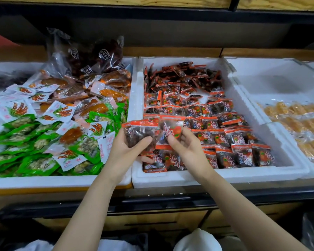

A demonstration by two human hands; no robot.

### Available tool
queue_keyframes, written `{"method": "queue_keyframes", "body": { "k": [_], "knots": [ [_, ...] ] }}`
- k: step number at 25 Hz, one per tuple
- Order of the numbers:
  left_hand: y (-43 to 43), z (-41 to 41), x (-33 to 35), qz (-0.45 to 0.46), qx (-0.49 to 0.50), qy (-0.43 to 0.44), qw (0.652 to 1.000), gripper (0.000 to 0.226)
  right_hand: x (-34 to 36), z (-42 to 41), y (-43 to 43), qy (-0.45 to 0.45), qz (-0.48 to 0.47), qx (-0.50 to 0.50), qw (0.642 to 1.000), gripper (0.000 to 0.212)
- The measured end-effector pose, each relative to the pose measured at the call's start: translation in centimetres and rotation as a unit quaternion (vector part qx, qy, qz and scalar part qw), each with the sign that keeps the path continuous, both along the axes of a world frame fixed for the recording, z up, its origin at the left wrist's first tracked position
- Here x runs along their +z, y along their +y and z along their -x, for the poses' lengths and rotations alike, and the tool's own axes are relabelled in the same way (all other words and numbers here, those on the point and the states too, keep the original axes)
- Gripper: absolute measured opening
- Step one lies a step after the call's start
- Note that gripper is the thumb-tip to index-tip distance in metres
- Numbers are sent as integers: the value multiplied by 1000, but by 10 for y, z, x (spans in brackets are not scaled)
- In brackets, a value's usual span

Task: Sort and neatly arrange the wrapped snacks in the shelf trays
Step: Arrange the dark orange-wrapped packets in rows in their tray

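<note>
Left hand [123, 151] grip: thumb and fingers pinching red-and-dark snack packet [140, 132]. Right hand [187, 147] grip: holding second packet [170, 130], edge touching first. Both held above near-left corner of middle foam tray [170, 176], over rows of same packets [234, 142]. Left tray [43, 181]: mixed green, white, orange packs. Right: yellow snacks [306, 124].

I note a pale pine plank shelf [116, 0] overhead, edged by a black metal rail [152, 12]. Behind is a dim grey back wall [188, 33] in shadow. An orange-brown wooden ledge [170, 51] runs across it. Lower down, a black steel front bar [152, 198] sits over yellow wooden cabinet fronts [170, 216].
</note>
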State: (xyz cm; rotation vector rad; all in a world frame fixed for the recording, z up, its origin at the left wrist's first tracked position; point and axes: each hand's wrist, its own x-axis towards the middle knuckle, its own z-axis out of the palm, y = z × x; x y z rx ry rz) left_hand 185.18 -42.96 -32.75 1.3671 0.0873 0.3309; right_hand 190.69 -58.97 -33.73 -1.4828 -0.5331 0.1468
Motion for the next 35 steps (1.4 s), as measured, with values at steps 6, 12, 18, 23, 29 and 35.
{"method": "queue_keyframes", "body": {
  "k": [6,12,18,23,29,35],
  "knots": [
    [-1,-2,0,13,46,-2,999,22,4,-4,-7,89,10,-61,994,17],
    [0,-4,-4,-9,31,-1,999,28,23,-7,-24,111,231,-31,966,28],
    [1,-5,-4,-19,28,4,999,29,17,-17,-23,-13,409,3,912,37],
    [2,-5,-4,-22,28,6,999,32,12,-23,-27,-27,411,23,911,31],
    [0,-2,-1,-42,19,16,999,26,14,-11,-27,-217,510,-32,832,55],
    [-37,15,8,-29,-10,39,999,27,46,21,-27,-42,195,40,979,44]
  ]
}}
